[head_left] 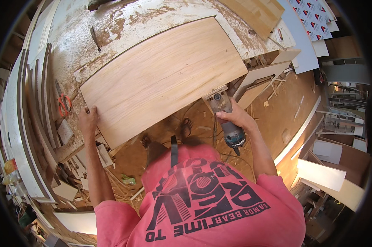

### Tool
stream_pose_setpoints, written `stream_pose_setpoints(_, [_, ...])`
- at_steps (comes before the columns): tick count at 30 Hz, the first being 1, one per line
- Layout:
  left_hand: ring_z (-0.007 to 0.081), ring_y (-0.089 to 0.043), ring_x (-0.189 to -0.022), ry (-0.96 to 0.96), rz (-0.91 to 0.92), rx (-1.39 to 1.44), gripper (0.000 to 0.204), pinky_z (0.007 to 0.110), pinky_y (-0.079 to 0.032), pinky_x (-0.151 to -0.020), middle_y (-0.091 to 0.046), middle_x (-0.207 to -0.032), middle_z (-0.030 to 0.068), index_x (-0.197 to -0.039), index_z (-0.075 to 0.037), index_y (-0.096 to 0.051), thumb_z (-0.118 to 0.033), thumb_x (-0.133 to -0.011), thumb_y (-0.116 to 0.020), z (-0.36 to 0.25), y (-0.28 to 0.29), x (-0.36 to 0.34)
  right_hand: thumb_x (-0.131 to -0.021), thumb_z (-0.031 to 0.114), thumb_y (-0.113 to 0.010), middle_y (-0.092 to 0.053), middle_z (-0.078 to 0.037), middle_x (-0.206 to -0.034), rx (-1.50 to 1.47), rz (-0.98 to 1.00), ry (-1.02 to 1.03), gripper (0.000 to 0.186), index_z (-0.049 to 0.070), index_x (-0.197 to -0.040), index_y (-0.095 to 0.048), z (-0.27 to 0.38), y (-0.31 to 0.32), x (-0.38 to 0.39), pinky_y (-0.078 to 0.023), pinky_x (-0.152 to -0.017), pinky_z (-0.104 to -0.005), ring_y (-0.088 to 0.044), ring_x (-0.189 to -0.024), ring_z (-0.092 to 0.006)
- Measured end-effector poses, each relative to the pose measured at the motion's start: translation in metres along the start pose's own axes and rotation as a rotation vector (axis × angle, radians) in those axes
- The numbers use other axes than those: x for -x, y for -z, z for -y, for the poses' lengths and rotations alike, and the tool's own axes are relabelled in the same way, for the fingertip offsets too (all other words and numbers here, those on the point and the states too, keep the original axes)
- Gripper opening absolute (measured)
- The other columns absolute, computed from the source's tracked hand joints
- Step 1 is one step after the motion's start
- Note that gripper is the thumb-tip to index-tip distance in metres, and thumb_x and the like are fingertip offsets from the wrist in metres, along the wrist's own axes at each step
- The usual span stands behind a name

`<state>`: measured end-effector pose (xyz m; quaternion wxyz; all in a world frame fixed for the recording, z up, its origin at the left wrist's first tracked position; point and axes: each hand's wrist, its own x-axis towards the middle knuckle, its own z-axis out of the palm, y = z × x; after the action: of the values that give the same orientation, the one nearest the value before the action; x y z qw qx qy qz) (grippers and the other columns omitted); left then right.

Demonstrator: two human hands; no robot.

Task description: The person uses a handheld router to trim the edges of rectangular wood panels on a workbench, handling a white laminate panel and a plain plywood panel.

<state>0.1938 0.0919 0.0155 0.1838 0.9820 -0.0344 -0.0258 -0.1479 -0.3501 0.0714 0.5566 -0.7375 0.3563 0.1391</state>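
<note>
A light wooden panel (161,74) with a curved far edge lies across the worktable (62,41). My left hand (88,117) grips its left edge with curled fingers. My right hand (235,115) is wrapped round a dark handheld power tool (229,131), whose metal base plate meets the panel's near right edge and hides what is under it; a cord hangs below. Orange-handled scissors (64,105) lie on the dusty table left of the panel, and a dark slim piece (95,39) lies beyond it.
Long stacked strips (36,123) line the left. Boards (260,12) and white patterned sheets (311,18) sit at the back right. Open wooden pieces (262,80) stand beside the panel. Offcuts and cord lie on the brown floor (289,107) around my feet; more sheets (326,173) rest at right.
</note>
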Motion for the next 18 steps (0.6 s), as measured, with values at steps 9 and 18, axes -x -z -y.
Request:
stream_pose_setpoints(9, [0.0257, -0.065, -0.073, 0.018, 0.408, 0.373, 0.043, 0.038, -0.053, -0.059, -0.064, -0.088, 0.0187, -0.100, 0.004, -0.053, -0.034, -0.085, -0.067, -0.021, 0.029, -0.012, -0.068, 0.048, -0.080, -0.059, -0.022, -0.116, 0.068, -0.030, 0.039, 0.097, -0.003, -0.138, -0.036, 0.031, -0.125, 0.029, -0.046, -0.094, -0.0376, -0.060, -0.107, -0.0278])
stream_pose_setpoints(18, [0.0364, -0.067, -0.092, -0.043, 0.473, 0.455, 0.053, 0.043, -0.053, -0.079, -0.064, -0.106, 0.0278, -0.114, 0.009, -0.050, -0.030, -0.082, -0.066, -0.009, 0.021, -0.025, -0.069, 0.048, -0.079, -0.064, -0.022, -0.110, 0.004, 0.015, -0.050, 0.093, -0.004, -0.134, -0.038, 0.074, -0.249, 0.062, -0.048, -0.090, -0.0386, -0.064, -0.101, -0.0306])
